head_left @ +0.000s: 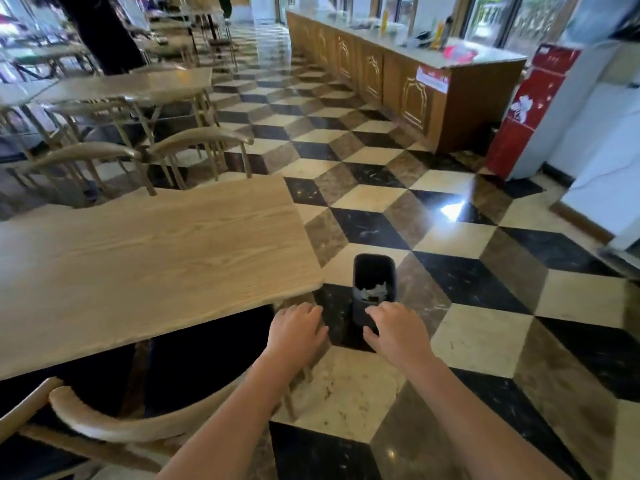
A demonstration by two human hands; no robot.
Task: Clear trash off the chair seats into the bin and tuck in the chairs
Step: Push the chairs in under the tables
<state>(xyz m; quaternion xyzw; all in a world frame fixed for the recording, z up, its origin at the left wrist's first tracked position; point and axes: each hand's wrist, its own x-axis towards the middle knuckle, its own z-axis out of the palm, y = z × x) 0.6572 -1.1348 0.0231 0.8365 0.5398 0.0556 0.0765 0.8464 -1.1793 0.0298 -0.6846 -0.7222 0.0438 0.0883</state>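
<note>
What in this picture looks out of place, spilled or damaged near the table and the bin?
Nothing stands out. The black bin stands upright on the floor beside the table corner, with crumpled paper inside and none spilled around it. The near chair sits at the table edge. Both the left hand and right hand hold nothing.

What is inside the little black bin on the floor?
Crumpled white paper trash lies inside the black bin. What is under the paper is hidden, and the right hand covers the bin's lower front.
</note>
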